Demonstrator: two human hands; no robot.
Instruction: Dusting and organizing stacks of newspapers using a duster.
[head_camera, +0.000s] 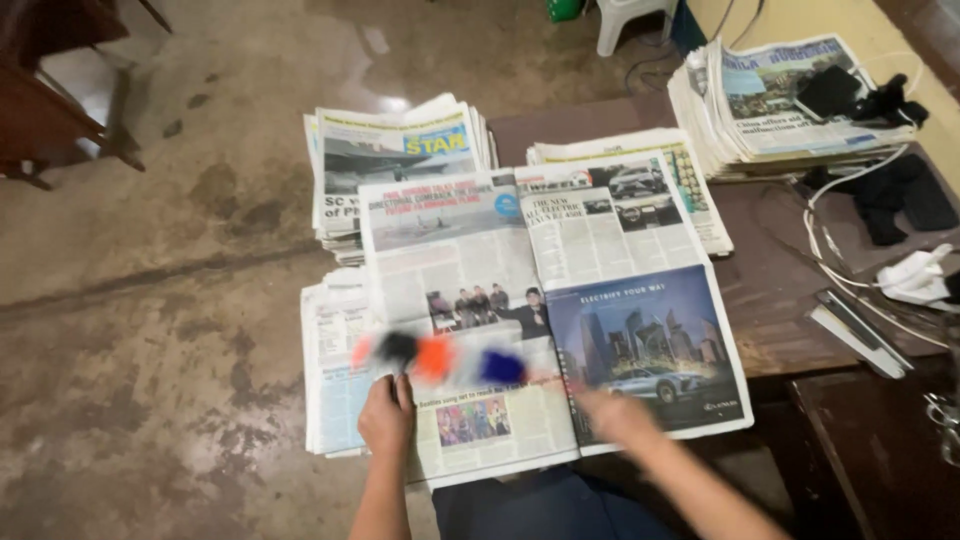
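Carefully, our left hand (386, 412) pinches the open newspaper's (540, 300) lower edge while our blurred right hand (612, 412), grip unclear, could tear the thin page.

Two hands on an open newspaper spread over a dark tabletop.

The left hand (385, 415) grips the lower left page of the open newspaper (540, 310), beside a blurred orange, black and blue object (440, 358) that cannot be made out. The right hand (618, 418), blurred, lies on the right page near a car advertisement. Stacks of newspapers (395, 160) lie behind and under it on the tabletop (770, 290); another stack (780, 100) sits far right, by white cables (850, 280).
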